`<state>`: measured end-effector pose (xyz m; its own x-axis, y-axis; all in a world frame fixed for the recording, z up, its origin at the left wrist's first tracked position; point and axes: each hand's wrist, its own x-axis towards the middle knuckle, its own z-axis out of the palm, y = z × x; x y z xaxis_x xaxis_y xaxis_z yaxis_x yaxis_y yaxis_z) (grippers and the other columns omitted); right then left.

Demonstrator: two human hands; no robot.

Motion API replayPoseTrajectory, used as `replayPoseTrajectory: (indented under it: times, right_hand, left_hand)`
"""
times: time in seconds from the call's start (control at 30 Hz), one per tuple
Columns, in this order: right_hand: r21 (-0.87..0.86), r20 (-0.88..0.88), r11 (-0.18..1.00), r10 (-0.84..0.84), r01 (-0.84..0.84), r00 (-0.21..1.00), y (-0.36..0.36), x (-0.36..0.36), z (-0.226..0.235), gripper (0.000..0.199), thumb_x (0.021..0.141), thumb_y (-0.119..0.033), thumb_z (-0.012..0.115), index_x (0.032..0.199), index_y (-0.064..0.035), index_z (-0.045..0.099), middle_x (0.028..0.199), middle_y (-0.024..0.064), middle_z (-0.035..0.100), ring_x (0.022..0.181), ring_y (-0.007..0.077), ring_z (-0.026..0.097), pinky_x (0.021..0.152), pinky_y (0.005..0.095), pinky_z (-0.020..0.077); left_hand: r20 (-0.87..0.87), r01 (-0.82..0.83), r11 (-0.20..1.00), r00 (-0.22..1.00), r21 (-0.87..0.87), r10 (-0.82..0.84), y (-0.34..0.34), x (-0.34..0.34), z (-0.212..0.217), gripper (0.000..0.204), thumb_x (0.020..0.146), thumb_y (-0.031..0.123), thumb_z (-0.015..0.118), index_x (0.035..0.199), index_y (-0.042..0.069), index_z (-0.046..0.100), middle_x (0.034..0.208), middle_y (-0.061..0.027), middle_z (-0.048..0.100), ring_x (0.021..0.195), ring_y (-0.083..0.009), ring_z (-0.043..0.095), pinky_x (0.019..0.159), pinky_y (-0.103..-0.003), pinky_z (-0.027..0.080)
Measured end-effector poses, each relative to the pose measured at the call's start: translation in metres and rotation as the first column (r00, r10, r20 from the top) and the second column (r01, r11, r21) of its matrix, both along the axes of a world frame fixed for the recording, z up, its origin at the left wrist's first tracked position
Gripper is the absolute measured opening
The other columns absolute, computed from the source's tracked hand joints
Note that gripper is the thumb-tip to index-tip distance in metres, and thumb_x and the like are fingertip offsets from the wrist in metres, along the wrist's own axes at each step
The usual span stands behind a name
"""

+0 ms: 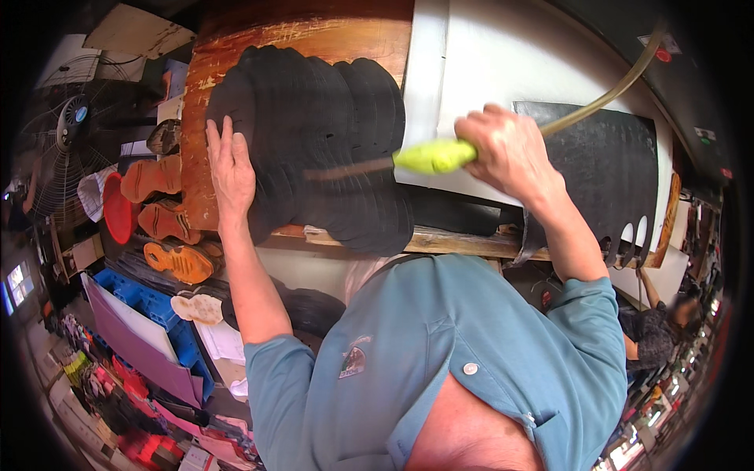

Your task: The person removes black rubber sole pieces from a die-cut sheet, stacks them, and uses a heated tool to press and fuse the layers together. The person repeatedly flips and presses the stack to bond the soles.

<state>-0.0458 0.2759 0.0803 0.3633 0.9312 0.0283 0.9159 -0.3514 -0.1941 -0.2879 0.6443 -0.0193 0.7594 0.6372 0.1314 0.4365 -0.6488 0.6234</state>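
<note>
Many thin black sole-shaped pieces [314,118] lie overlapped in fanned rows on the wooden table [306,23]. Flat against their left edge rests my left hand [231,169], fingers stretched out and holding nothing. My right hand [503,149], fingers wrapped round, grips a lime-yellow tool [436,156]. A translucent hose [605,96] runs from behind that hand to the upper right. From the tool's front a thin brown stem [349,168] reaches left over the black pieces. Its tip is smeared by motion, and I cannot tell whether it touches them.
A white board [479,63] and a cut black sheet [605,157] lie right of the pieces. Orange soles [177,261], a red round container [118,208] and a fan [69,125] stand left, a blue crate [137,302] lower left. Another person [660,334] is at far right.
</note>
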Motion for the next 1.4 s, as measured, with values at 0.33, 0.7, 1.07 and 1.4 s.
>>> replayPoseTrajectory:
  times: [0.33,0.7,1.07,1.4]
  right_hand:
    - [0.107,-0.001,0.978,-0.182,0.181,0.983,0.093,0.046,-0.004,0.027,0.088,-0.034,0.085,0.092,-0.0101,0.072,0.079,0.0147,0.073,0.079,0.0390,0.073,0.070,0.0506,0.0573]
    - [0.022,0.040,0.993,-0.120,0.119,0.992,0.068,0.061,-0.008,0.025,0.091,-0.030,0.082,0.091,-0.0080,0.071,0.079,0.0119,0.072,0.079,0.0358,0.072,0.071,0.0484,0.0549]
    - [-0.134,0.169,0.982,-0.108,0.131,0.980,-0.038,0.068,0.038,0.023,0.078,-0.015,0.083,0.086,-0.0062,0.063,0.080,0.0090,0.067,0.084,0.0323,0.067,0.073,0.0472,0.0530]
    - [-0.269,-0.056,0.963,0.024,-0.038,0.998,-0.069,0.020,0.057,0.023,0.073,-0.014,0.084,0.078,-0.0071,0.062,0.076,0.0075,0.068,0.081,0.0303,0.069,0.070,0.0446,0.0563]
  left_hand:
    - [-0.058,-0.107,0.960,0.990,0.258,0.126,0.029,-0.008,-0.021,0.056,0.114,0.038,0.048,0.164,0.012,0.048,0.171,-0.0332,0.032,0.160,-0.0520,0.025,0.130,-0.061,0.021]
    - [0.000,-0.169,0.948,0.985,0.270,0.175,0.039,-0.010,-0.028,0.068,0.113,0.050,0.050,0.168,0.013,0.040,0.174,-0.0320,0.026,0.163,-0.0508,0.018,0.131,-0.062,0.013]
    - [-0.093,-0.078,0.958,0.990,0.277,0.108,0.034,-0.007,-0.020,0.084,0.106,0.064,0.058,0.170,0.014,0.037,0.176,-0.0299,0.022,0.165,-0.0472,0.016,0.134,-0.058,0.011]
    - [-0.054,-0.073,0.966,0.995,0.247,0.089,0.035,-0.009,-0.024,0.069,0.113,0.050,0.047,0.169,0.010,0.038,0.176,-0.0287,0.022,0.165,-0.0467,0.015,0.133,-0.058,0.011]
